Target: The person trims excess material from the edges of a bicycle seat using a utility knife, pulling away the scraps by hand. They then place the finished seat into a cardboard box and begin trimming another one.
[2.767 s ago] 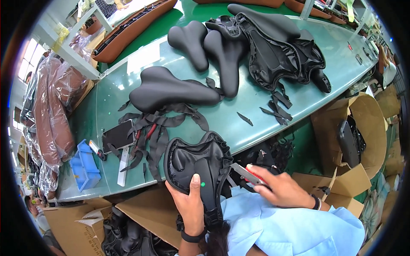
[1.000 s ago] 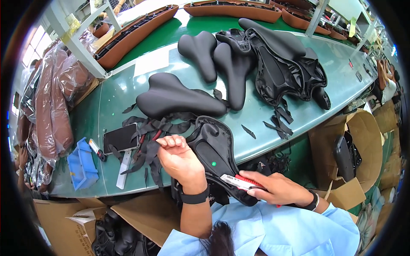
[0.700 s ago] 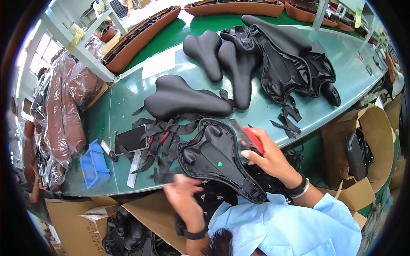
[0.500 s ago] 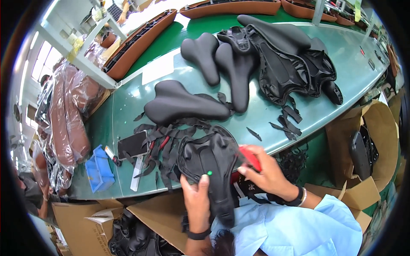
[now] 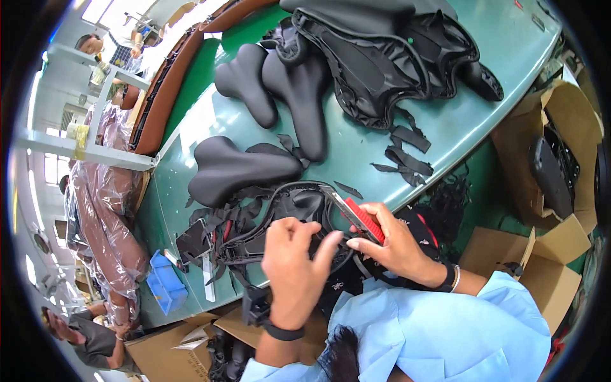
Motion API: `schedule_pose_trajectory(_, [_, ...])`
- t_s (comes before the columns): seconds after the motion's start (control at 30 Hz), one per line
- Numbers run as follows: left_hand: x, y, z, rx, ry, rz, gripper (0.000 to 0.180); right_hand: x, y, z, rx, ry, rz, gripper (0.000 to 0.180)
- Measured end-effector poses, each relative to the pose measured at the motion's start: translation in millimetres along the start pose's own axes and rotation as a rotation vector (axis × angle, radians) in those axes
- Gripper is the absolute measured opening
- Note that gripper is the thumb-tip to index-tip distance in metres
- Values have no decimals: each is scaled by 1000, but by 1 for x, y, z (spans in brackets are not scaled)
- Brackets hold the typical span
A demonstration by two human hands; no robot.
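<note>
- The left hand (image 5: 294, 267) is raised with fingers curled and thumb spread away from them; its grip shows nothing pinched, though blur softens the fingertips.
- Behind it, at 12 o'clock from that hand, an upturned black saddle (image 5: 307, 198) lies over the near part of the green counter (image 5: 350, 153), its hollow underside showing.
- The left hand is the nearer one, crossing in front of the saddle and hiding its middle; whether it touches cannot be told.
- The saddle's long axis is hard to read past the hand; the visible rim seems to run from about 8 o'clock to 2 o'clock.
- The right hand (image 5: 398, 247) has its grip closed around a red cutter (image 5: 366, 219), whose blade end points toward 10 or 11 o'clock.
- From the right hand the saddle lies between 9 and 10 o'clock; the blade end overlaps its far rim in view, contact unclear.
- At 11 o'clock from the left hand rests another black saddle, smooth side up (image 5: 242, 169).
- A dark phone (image 5: 193, 242) lies between 9 and 10 o'clock from the left hand, a blue bin (image 5: 164, 286) near 9.
- Loose black strips (image 5: 407, 162) lie at 12 o'clock from the right hand.
</note>
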State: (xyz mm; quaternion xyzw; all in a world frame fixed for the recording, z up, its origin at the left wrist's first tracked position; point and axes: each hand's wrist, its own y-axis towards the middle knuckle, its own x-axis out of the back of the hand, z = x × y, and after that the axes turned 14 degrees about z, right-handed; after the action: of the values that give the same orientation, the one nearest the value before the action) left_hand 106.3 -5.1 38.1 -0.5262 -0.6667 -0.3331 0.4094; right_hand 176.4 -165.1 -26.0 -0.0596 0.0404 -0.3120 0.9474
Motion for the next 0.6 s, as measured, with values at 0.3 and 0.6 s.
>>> schedule_pose_trajectory(0.3, [-31,-7,4,22,-148,-65,17,19,-44,6,112,-393,-43,57])
schedule_pose_trajectory(0.6, [-37,-10,13,-39,-255,-149,14,11,-58,30,-84,-645,183,55])
